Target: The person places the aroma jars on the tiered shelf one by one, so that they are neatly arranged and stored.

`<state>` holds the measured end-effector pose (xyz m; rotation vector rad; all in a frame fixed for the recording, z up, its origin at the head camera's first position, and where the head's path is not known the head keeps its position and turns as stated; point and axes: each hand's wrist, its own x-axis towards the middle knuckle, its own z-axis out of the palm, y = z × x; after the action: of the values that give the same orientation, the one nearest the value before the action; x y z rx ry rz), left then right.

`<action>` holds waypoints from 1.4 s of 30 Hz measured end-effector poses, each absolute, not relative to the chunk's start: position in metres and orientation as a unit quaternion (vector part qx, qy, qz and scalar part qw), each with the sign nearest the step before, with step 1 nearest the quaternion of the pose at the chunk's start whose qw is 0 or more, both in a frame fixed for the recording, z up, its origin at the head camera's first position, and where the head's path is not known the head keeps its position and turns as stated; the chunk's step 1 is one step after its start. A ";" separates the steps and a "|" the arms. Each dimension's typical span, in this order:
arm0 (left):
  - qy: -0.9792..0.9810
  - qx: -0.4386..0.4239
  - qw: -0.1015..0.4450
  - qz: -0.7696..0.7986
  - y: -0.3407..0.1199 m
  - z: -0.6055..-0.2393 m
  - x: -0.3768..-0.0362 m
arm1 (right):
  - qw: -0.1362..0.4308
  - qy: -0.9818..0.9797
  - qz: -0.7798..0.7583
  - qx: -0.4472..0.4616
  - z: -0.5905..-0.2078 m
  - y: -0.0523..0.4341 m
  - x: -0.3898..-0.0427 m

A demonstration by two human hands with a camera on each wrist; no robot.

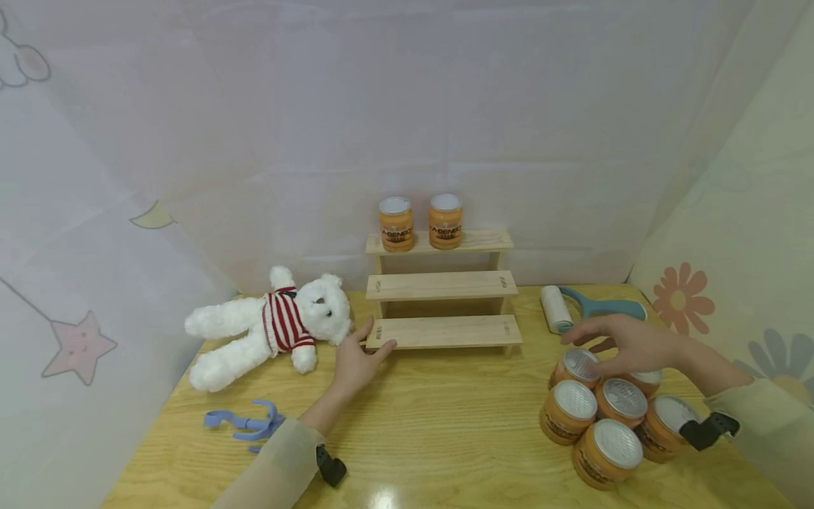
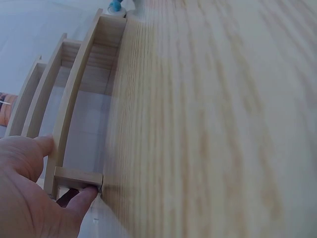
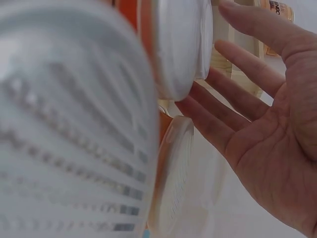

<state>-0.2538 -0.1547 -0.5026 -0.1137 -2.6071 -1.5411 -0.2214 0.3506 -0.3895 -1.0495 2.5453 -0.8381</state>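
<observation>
At the left end of a three-step wooden display shelf (image 1: 445,332), my left hand (image 1: 356,362) holds the lowest step. The left wrist view shows its thumb on the board and a finger against the short end leg. My right hand (image 1: 642,345) hovers over the group of orange jars with pale ridged lids at the right, fingers spread and gripping none. Its fingertips are close to the rearmost jar (image 1: 575,367); whether they touch its lid I cannot tell. On the top step stand two upright jars, a left one (image 1: 397,225) and a right one (image 1: 446,222).
A white teddy bear (image 1: 286,311) in a striped sweater lies left of the shelf. Nearer me is a blue-purple pronged plastic thing (image 1: 248,422), partly behind my sleeve. A lint roller (image 1: 556,309) with a teal handle lies behind the jars. A pale curtain (image 1: 445,106) hangs behind.
</observation>
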 end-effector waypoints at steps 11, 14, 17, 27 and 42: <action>-0.860 -0.035 0.052 -0.506 -0.155 -0.503 -0.253 | 0.190 0.878 -0.279 -0.339 -0.391 0.349 -0.221; -0.861 -0.035 0.053 -0.505 -0.155 -0.503 -0.253 | 0.193 0.882 -0.267 -0.337 -0.390 0.348 -0.221; -0.860 -0.034 0.052 -0.507 -0.154 -0.504 -0.253 | 0.191 0.885 -0.258 -0.338 -0.388 0.346 -0.221; -0.856 -0.038 0.058 -0.512 -0.153 -0.502 -0.251 | 0.168 0.892 -0.224 -0.355 -0.385 0.338 -0.223; -0.853 -0.032 0.050 -0.519 -0.153 -0.500 -0.252 | 0.114 0.914 -0.176 -0.348 -0.357 0.332 -0.233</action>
<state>-0.2522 -0.1534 -0.4998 -0.0959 -2.5963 -1.5815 -0.2325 0.3325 -0.3569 -1.0194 2.6790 -0.5151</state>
